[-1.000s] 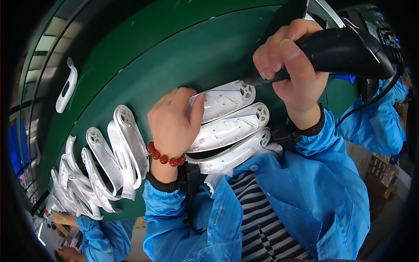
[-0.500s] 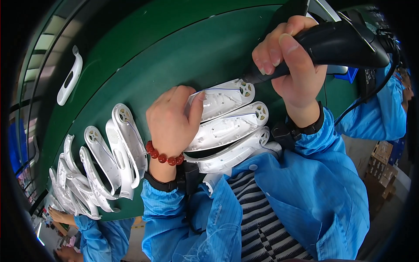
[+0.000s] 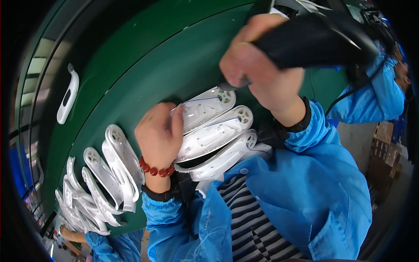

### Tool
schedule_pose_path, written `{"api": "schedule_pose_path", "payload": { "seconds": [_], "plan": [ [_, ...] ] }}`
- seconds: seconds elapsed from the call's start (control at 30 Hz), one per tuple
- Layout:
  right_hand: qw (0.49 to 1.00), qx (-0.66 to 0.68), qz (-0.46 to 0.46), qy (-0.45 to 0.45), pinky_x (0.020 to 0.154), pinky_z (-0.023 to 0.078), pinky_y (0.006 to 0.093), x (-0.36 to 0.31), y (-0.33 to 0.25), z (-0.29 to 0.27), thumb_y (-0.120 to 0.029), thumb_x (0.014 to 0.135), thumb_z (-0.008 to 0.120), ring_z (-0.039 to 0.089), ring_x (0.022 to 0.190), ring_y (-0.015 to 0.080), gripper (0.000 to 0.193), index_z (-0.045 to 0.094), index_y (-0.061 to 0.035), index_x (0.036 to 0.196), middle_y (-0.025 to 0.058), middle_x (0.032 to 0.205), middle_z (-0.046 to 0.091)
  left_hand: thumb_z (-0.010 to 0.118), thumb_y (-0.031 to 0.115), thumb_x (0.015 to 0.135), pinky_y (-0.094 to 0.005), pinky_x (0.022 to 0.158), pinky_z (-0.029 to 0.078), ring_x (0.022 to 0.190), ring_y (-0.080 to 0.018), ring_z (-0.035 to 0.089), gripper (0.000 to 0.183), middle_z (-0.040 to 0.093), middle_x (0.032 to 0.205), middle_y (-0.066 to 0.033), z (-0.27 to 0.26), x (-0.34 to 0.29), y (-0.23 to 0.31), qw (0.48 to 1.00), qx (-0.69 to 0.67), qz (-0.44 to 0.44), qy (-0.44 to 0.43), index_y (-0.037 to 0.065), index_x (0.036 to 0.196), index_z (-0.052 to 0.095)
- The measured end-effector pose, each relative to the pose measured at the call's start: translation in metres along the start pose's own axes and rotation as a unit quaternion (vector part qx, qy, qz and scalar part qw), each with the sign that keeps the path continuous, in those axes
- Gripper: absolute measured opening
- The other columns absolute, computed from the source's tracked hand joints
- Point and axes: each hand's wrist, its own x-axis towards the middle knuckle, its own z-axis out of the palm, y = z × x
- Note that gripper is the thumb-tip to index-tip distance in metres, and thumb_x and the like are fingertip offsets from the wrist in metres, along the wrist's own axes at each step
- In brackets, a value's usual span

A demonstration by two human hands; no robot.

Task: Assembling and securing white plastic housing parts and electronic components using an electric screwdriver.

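Note:
My left hand (image 3: pixel 156 133), with a red bead bracelet at the wrist, grips the left end of a white plastic shell (image 3: pixel 201 107). Along this shell runs a thin blue wire up to its round spoked end. My right hand (image 3: pixel 266 83), blurred by motion, is closed around a black corded tool (image 3: pixel 312 43) that looks like a hot glue gun. The tool's tapered nozzle is at the shell's round end; whether it touches cannot be told. Nearer to me lie a second wired white shell (image 3: pixel 211 136) and a curved white shell (image 3: pixel 214 162), side by side.
To the left, several white shells (image 3: pixel 114 168) lie in an overlapping row on the green table (image 3: pixel 144 65). One white handle-shaped part (image 3: pixel 69 98) lies apart at the far left. Co-workers in blue sleeves (image 3: pixel 360 100) sit at both sides. The tool's cord (image 3: pixel 353 89) hangs at the right.
The whole view has shifted, so the shells stand a little further left and lower. The tool still points at the shell's round end, and my left hand keeps its hold.

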Motion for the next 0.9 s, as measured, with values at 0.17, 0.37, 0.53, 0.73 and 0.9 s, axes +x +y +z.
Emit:
{"api": "schedule_pose_path", "payload": {
  "seconds": [0.17,0.37,0.53,0.73,0.9],
  "plan": [
    [0.99,0.122,-0.041,0.058,0.056,0.037,0.0284,-0.004,-0.054,-0.055,-0.018,0.096,0.038,0.043,0.057,0.0099,0.013,0.046,-0.0089,0.1,-0.0017,0.073,0.044,0.066,0.014,0.084,-0.0382,0.054,0.044,0.059,-0.0317,0.057,0.012,0.058,0.067,-0.0131,0.0,0.0,-0.001,1.0,-0.002,0.001,0.0,0.003,0.081,0.063],
    [0.987,0.124,-0.038,0.092,0.055,0.046,0.0358,-0.017,-0.05,-0.08,-0.008,0.093,0.045,0.051,0.055,0.0192,0.018,0.045,-0.0046,0.111,0.0103,0.072,0.052,0.065,0.013,0.085,-0.0372,0.054,0.044,0.059,-0.0311,0.058,0.011,0.059,0.068,-0.0133,0.002,-0.002,-0.003,1.0,0.001,0.009,0.002,0.003,0.082,0.063],
    [0.994,0.051,-0.026,0.094,0.056,0.038,0.0307,-0.017,-0.046,-0.076,-0.017,0.095,0.042,0.044,0.057,0.0117,0.016,0.045,-0.0068,0.108,0.002,0.072,0.044,0.065,0.012,0.085,-0.037,0.055,0.044,0.06,-0.0315,0.058,0.01,0.059,0.069,-0.0137,0.002,-0.003,-0.002,1.0,-0.003,0.008,0.002,0.002,0.082,0.063],
    [0.994,0.041,-0.025,0.094,0.055,0.038,0.0303,-0.017,-0.046,-0.077,-0.017,0.094,0.042,0.044,0.056,0.0116,0.015,0.044,-0.0071,0.106,0.002,0.07,0.044,0.065,0.012,0.085,-0.0372,0.055,0.045,0.061,-0.0321,0.058,0.011,0.06,0.071,-0.0143,0.002,-0.002,-0.002,1.0,-0.005,0.008,0.001,0.002,0.082,0.063],
    [0.996,0.048,-0.026,0.076,0.055,0.038,0.0302,-0.016,-0.046,-0.077,-0.017,0.095,0.042,0.044,0.056,0.0115,0.015,0.045,-0.0073,0.106,0.0021,0.07,0.044,0.065,0.012,0.085,-0.0375,0.056,0.045,0.061,-0.0323,0.058,0.011,0.06,0.07,-0.0144,0.001,-0.003,-0.003,1.0,-0.002,0.006,0.0,0.002,0.082,0.063]
  ]
}}
